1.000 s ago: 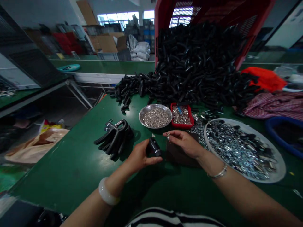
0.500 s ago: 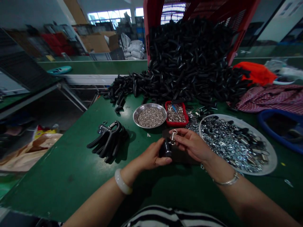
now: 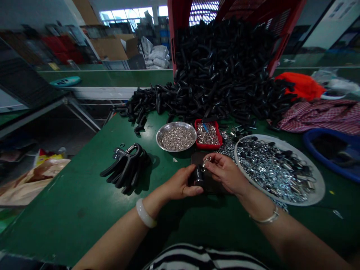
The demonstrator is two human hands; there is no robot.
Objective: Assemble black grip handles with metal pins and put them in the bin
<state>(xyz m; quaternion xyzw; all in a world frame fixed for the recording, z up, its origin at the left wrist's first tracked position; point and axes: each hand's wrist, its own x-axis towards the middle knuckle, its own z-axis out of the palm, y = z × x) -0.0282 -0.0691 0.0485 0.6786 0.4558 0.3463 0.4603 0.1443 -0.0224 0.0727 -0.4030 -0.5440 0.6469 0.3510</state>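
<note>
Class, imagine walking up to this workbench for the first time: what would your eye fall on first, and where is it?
The huge heap of black plastic parts comes first, spilling from a tipped red crate onto the far side of the green table. Next is the big white tray of shiny washers at right. In the middle, the left hand grips a black piece, and the right hand holds a small metal spring just above it.
</note>
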